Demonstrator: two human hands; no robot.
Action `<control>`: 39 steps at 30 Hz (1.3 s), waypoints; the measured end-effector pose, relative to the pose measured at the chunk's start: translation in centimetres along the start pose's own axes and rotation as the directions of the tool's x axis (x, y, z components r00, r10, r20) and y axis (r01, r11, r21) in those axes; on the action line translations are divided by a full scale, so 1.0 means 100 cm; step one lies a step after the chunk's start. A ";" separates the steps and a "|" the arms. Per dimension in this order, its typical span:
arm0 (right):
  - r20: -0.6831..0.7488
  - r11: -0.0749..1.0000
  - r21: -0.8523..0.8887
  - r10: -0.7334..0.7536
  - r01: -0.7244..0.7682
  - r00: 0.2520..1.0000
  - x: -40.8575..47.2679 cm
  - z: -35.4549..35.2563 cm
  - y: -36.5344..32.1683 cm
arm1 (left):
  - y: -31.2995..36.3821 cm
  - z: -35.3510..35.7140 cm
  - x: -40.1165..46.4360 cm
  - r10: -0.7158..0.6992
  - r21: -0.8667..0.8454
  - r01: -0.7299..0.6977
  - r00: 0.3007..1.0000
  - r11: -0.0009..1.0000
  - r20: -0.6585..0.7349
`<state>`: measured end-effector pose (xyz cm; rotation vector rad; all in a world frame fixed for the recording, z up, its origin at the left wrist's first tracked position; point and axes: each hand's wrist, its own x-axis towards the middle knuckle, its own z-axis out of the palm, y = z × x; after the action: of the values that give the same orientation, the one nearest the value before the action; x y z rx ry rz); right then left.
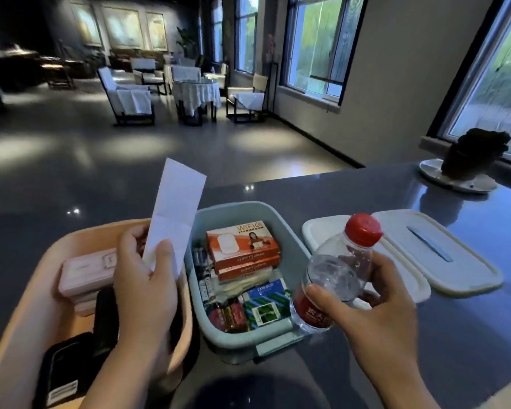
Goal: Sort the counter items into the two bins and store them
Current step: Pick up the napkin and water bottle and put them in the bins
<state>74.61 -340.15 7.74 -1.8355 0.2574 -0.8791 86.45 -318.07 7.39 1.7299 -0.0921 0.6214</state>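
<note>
My left hand (145,278) pinches a long white paper slip (174,214) above the peach bin (21,287), which holds a pink case (84,271) and black pouches (68,370). My right hand (375,308) grips a clear plastic bottle (334,273) with a red cap and red label, tilted over the right edge of the pale blue bin (289,222). That bin holds an orange WiFi box (242,246), batteries, a green-and-blue pack (266,305) and small red bottles (227,315).
Two white bin lids (443,252) lie on the dark counter (351,190) to the right of the bins. A dark ornament on a white plate (457,178) stands at the far right by the window. Beyond the counter are chairs and a clothed table.
</note>
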 end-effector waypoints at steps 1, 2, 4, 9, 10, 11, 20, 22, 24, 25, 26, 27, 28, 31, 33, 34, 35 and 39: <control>0.040 1.000 0.020 -0.015 0.014 0.999 0.012 0.002 0.003 | 0.000 0.003 -0.002 -0.007 0.023 0.008 0.999 1.000 -0.033; 0.076 0.999 0.039 -0.029 0.026 0.997 0.024 0.003 0.006 | -0.001 0.006 -0.004 -0.016 0.048 0.020 0.998 0.999 -0.068; 0.150 0.997 0.076 -0.041 0.030 0.988 0.046 0.003 0.013 | 0.000 0.015 -0.010 -0.043 0.107 0.057 0.990 0.993 -0.132; 0.290 0.979 0.202 -0.071 0.012 0.954 0.087 0.003 0.030 | 0.001 0.041 -0.004 -0.010 0.263 0.042 0.993 0.964 -0.120; 0.307 0.975 0.223 -0.076 0.006 0.949 0.093 0.003 0.031 | 0.000 0.045 0.001 0.008 0.322 0.015 0.997 0.947 -0.071; 0.318 0.971 0.241 -0.080 0.002 0.945 0.098 0.003 0.032 | -0.001 0.050 0.006 0.014 0.369 -0.008 1.000 0.930 -0.015; 0.336 0.953 0.297 -0.046 -0.060 0.941 0.120 0.022 0.042 | -0.030 0.110 0.077 0.007 0.625 -0.290 0.910 0.725 0.415; 0.348 0.956 0.283 -0.030 -0.074 0.937 0.122 0.025 0.045 | -0.038 0.114 0.087 0.037 0.624 -0.319 0.906 0.714 0.422; 0.358 0.962 0.264 -0.026 -0.075 0.934 0.122 0.030 0.048 | -0.047 0.117 0.095 0.040 0.613 -0.338 0.894 0.714 0.445; 0.356 0.960 0.270 -0.024 -0.078 0.934 0.123 0.033 0.051 | -0.051 0.119 0.098 0.038 0.613 -0.356 0.883 0.705 0.469; 0.356 0.954 0.288 -0.023 -0.086 0.934 0.122 0.036 0.054 | -0.054 0.121 0.100 0.034 0.616 -0.378 0.868 0.691 0.495; 0.357 0.947 0.308 -0.020 -0.098 0.934 0.122 0.038 0.056 | -0.058 0.123 0.101 0.032 0.619 -0.402 0.853 0.675 0.520; 0.357 0.941 0.321 -0.018 -0.104 0.934 0.122 0.040 0.057 | -0.062 0.125 0.102 0.029 0.623 -0.426 0.839 0.656 0.543; 0.342 0.939 0.335 -0.039 -0.083 0.939 0.119 0.042 0.057 | -0.070 0.128 0.104 -0.002 0.639 -0.483 0.797 0.599 0.604; 0.326 0.946 0.317 -0.046 -0.063 0.944 0.117 0.042 0.057 | -0.074 0.128 0.106 -0.019 0.645 -0.515 0.773 0.565 0.634; 0.319 0.949 0.310 -0.045 -0.059 0.947 0.116 0.041 0.057 | -0.076 0.128 0.106 -0.025 0.649 -0.523 0.768 0.553 0.640; 0.313 0.952 0.302 -0.045 -0.054 0.949 0.116 0.041 0.058 | -0.078 0.128 0.106 -0.029 0.651 -0.525 0.766 0.549 0.642; 0.321 0.967 0.253 -0.046 -0.039 0.946 0.112 0.039 0.059 | -0.081 0.129 0.107 -0.051 0.673 -0.485 0.789 0.558 0.612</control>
<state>86.44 -346.09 6.87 -1.7034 -0.0666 -0.5679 103.26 -325.10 3.49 2.8360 -0.5536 0.2875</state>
